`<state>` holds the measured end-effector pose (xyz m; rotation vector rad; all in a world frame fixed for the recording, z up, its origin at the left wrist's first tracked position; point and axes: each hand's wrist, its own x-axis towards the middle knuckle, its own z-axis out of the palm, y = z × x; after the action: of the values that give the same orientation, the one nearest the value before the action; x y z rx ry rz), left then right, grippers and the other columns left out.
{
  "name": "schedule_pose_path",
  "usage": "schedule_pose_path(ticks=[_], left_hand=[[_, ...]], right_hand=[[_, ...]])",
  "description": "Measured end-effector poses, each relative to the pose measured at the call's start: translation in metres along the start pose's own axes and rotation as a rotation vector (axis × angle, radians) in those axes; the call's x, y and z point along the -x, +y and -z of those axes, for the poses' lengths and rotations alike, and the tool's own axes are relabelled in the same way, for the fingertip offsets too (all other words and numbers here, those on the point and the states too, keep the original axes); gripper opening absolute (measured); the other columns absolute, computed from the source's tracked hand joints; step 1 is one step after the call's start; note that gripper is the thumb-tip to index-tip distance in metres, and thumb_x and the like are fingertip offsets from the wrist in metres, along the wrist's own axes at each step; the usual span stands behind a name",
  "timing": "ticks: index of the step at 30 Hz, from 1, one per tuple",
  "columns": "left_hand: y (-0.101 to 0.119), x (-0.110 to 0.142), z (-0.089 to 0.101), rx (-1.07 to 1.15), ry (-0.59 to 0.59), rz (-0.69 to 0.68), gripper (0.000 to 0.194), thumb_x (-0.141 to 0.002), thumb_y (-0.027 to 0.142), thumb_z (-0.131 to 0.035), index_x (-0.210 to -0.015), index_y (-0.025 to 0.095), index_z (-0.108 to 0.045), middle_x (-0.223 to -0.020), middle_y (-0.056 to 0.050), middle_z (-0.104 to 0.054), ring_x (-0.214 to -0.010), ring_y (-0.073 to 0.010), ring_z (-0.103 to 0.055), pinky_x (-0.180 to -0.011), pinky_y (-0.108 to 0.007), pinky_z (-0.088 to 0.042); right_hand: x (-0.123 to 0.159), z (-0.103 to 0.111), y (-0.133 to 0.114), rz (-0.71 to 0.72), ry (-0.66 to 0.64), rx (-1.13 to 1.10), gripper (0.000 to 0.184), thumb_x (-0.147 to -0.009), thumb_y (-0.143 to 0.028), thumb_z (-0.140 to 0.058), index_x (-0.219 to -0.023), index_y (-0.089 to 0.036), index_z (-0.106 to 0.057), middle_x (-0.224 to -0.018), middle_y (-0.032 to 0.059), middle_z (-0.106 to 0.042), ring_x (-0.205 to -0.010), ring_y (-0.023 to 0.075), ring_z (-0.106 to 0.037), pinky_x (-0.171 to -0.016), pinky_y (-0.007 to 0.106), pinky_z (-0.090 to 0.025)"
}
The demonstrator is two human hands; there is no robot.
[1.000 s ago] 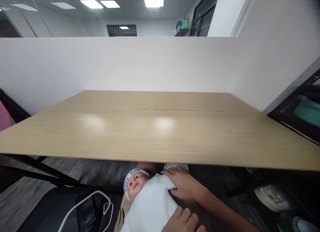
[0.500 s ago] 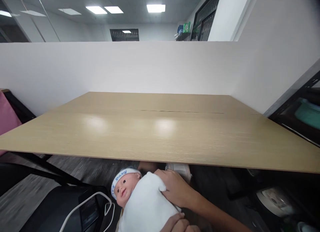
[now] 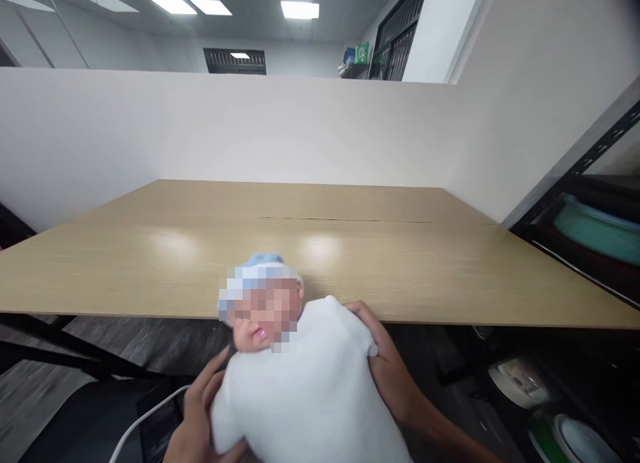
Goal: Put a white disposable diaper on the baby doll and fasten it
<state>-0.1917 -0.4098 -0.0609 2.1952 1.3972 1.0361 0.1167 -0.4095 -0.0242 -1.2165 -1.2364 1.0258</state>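
A baby doll (image 3: pixel 305 383) in a white top and a white-and-blue cap (image 3: pixel 265 260) is held up at the table's front edge. Its head overlaps the tabletop in my view and leans to the left; part of its face is pixelated. On the doll's left side in the view, my left hand (image 3: pixel 197 410) grips it, thumb side up, with some fingers hidden under the white cloth. My right hand (image 3: pixel 383 353) is wrapped round the opposite side near the shoulder, its fingertips partly behind the doll. The doll's lower body runs out of the frame.
A light wood table (image 3: pixel 450 270) stretches ahead to a white partition (image 3: pixel 300 130). At lower left are a black chair (image 3: pixel 75 423) and a white cable (image 3: pixel 145 416). A dark shelf rack with a teal item (image 3: pixel 595 230) stands at right, with round containers (image 3: pixel 520 383) lower down.
The doll has risen from below the table edge to in front of it. My left hand has moved from its lower end to its left side; my right hand has gone up with it.
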Motion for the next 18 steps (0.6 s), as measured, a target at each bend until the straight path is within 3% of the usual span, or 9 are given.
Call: schedule_pose_path(ticks=[3, 6, 10, 14, 18], left_hand=[[0.016, -0.046, -0.002, 0.151, -0.269, 0.100, 0.068, -0.092, 0.043, -0.072, -0.156, 0.032, -0.051, -0.138, -0.008, -0.078, -0.119, -0.0345, -0.079, -0.095, -0.040, -0.067], [0.028, -0.087, -0.005, 0.204, -0.423, 0.098, 0.061, -0.090, 0.037, -0.071, -0.149, 0.031, -0.056, -0.140, -0.005, -0.077, -0.118, -0.0334, -0.078, -0.095, -0.038, -0.064], [0.034, -0.124, -0.017, 0.237, -0.467, 0.012, 0.057, -0.086, 0.030, -0.070, -0.142, 0.029, -0.061, -0.141, -0.007, -0.076, -0.121, -0.0324, -0.075, -0.098, -0.039, -0.059], [0.033, -0.149, -0.029, 0.209, -0.481, -0.069, 0.063, -0.084, 0.027, -0.069, -0.145, 0.028, -0.058, -0.141, -0.008, -0.075, -0.121, -0.0315, -0.074, -0.099, -0.041, -0.057], [0.019, -0.167, -0.033, 0.108, -0.501, -0.102, 0.065, -0.083, 0.030, -0.070, -0.146, 0.026, -0.057, -0.136, -0.009, -0.077, -0.115, -0.0320, -0.075, -0.094, -0.040, -0.057]], right_hand=[[-0.008, 0.030, -0.011, 0.011, 0.026, 0.167, 0.031, -0.082, -0.024, -0.057, -0.112, -0.025, -0.064, -0.109, 0.0017, -0.075, -0.094, 0.0225, -0.067, -0.080, 0.031, -0.053], [-0.015, 0.070, -0.021, 0.017, -0.006, 0.533, 0.027, -0.087, -0.030, -0.062, -0.113, -0.028, -0.068, -0.106, 0.0030, -0.079, -0.091, 0.0255, -0.072, -0.075, 0.031, -0.052], [-0.017, 0.116, -0.016, 0.065, 0.012, 0.883, 0.025, -0.094, -0.039, -0.061, -0.113, -0.030, -0.075, -0.113, 0.0080, -0.082, -0.101, 0.0316, -0.076, -0.080, 0.035, -0.055], [-0.018, 0.144, 0.001, 0.065, 0.020, 0.948, 0.027, -0.097, -0.045, -0.060, -0.111, -0.029, -0.076, -0.109, 0.0096, -0.082, -0.097, 0.0328, -0.076, -0.077, 0.037, -0.057], [-0.023, 0.157, 0.017, 0.027, 0.026, 0.957, 0.029, -0.099, -0.051, -0.059, -0.108, -0.029, -0.076, -0.104, 0.0089, -0.083, -0.091, 0.0326, -0.076, -0.073, 0.037, -0.056]])
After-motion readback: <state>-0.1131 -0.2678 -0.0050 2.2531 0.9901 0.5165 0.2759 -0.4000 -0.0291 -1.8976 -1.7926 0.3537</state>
